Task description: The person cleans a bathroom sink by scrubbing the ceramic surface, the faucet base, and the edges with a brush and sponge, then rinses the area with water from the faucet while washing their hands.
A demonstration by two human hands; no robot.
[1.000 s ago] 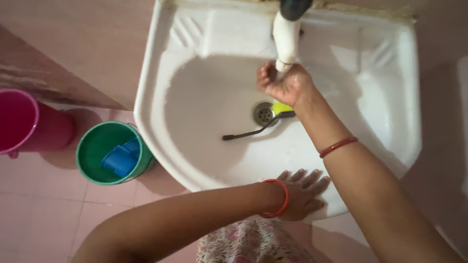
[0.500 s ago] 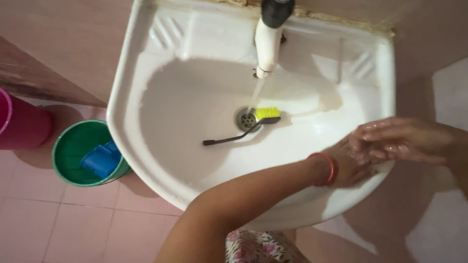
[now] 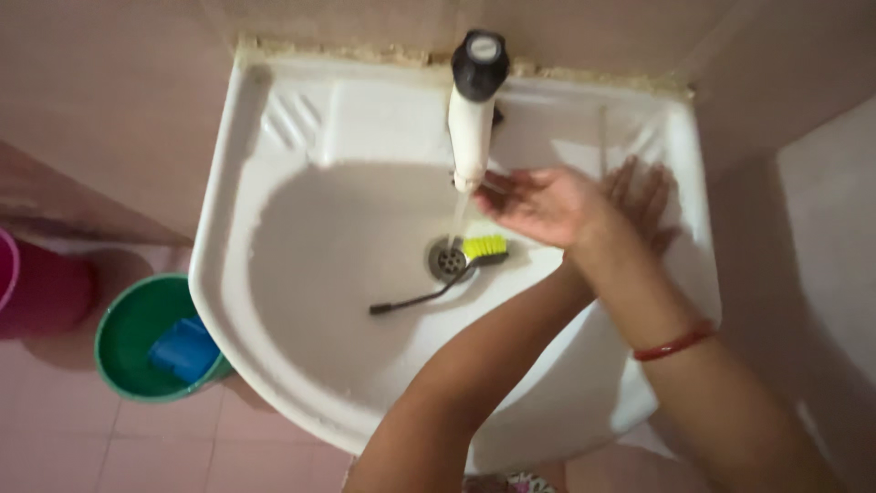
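Over a white sink (image 3: 274,365), a white tap (image 3: 470,137) with a black knob runs a thin stream of water (image 3: 459,215). My right hand (image 3: 538,205), with a thin red bangle on its wrist, is flat with its fingers apart, fingertips just beside the stream. My left hand (image 3: 643,196) lies under and behind it to the right, fingers spread and blurred. Neither hand holds anything. A brush (image 3: 482,246) with yellow bristles and a long dark handle lies in the bowl by the drain (image 3: 447,262), just below my right hand.
On the pink tiled floor to the left of the sink stands a green bucket (image 3: 128,338) with a blue mug (image 3: 182,347) inside. A pink bucket (image 3: 36,292) is at the far left edge. Pink walls close in behind and on the right.
Both hands have moved from the sink's front right rim up to the tap. The right hand now lies over the left beside the stream. The view has shifted downward.
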